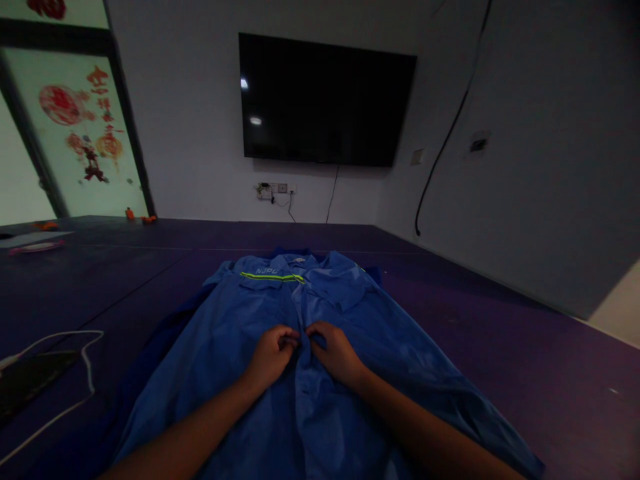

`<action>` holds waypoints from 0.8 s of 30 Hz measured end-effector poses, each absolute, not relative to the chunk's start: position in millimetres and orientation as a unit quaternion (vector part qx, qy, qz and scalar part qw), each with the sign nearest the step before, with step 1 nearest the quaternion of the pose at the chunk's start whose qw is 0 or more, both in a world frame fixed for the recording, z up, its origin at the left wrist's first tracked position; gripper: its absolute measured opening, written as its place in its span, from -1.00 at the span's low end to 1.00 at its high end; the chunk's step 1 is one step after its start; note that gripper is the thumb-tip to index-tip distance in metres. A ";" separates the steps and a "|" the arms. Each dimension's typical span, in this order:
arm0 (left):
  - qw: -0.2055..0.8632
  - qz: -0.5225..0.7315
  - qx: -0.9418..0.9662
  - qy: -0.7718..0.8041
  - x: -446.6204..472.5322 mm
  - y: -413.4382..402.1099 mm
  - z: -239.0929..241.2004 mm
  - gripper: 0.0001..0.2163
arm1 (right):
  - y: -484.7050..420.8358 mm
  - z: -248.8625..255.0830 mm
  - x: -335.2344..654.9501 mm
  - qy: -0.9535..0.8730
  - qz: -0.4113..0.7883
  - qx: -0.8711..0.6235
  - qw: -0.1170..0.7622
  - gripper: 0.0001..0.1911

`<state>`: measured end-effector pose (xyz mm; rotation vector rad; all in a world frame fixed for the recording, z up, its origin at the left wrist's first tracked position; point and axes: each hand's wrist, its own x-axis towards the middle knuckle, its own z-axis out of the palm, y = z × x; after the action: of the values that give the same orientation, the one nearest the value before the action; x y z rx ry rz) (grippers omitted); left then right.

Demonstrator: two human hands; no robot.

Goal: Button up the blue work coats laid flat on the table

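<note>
A blue work shirt [235,333] with a yellow-green reflective stripe [273,276] across the chest lies flat, front up, on the dark purple table [500,347]. My left hand [273,355] and my right hand [334,352] meet at the shirt's front placket, about mid-chest. Both have their fingers curled and pinched on the fabric edges there. Whether a button sits between the fingertips is too dark to tell. The collar points away from me.
A dark phone [30,377] with a white cable [75,347] lies at the left of the table. A black wall screen [325,100] hangs ahead, with sockets [275,190] below it. A window with red decorations [85,127] is at the far left.
</note>
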<state>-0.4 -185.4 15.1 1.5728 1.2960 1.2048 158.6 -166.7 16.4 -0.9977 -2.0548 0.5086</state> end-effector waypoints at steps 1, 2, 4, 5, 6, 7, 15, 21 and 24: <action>0.378 0.472 0.614 0.508 -0.4 -185.3 14.8 -0.82 | -167.1 16.6 158.7 -0.809 0.201 -0.393 0.389 -0.77; 0.378 0.472 0.613 0.509 -0.3 -185.4 14.9 -0.81 | -167.3 16.8 158.9 -0.809 0.202 -0.393 0.388 -0.77; 0.378 0.471 0.614 0.508 -0.1 -186.0 15.6 -0.80 | -167.5 17.1 159.2 -0.808 0.203 -0.394 0.388 -0.77; 0.378 0.471 0.614 0.508 0.0 -186.5 16.2 -0.80 | -167.5 17.3 159.4 -0.808 0.203 -0.394 0.388 -0.77; 0.378 0.470 0.615 0.508 0.1 -187.0 16.9 -0.80 | -167.4 17.6 159.6 -0.809 0.202 -0.394 0.387 -0.76; 0.379 0.471 0.614 0.508 0.2 -187.4 17.5 -0.79 | -167.3 17.9 159.9 -0.811 0.201 -0.392 0.385 -0.76; 0.382 0.477 0.606 0.509 1.9 -186.3 17.3 -0.83 | -169.4 21.4 159.1 -0.835 0.198 -0.364 0.361 -0.80; 0.393 0.472 0.609 0.503 2.0 -185.7 18.2 -0.85 | -170.2 20.2 157.9 -0.824 0.192 -0.379 0.374 -0.83; 0.400 0.473 0.606 0.499 1.4 -185.2 17.1 -0.86 | -170.6 19.8 157.7 -0.809 0.192 -0.402 0.384 -0.84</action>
<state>1.4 -185.2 17.1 1.5340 1.2613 1.1975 157.7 -170.6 19.8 -1.0240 -2.0618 0.4901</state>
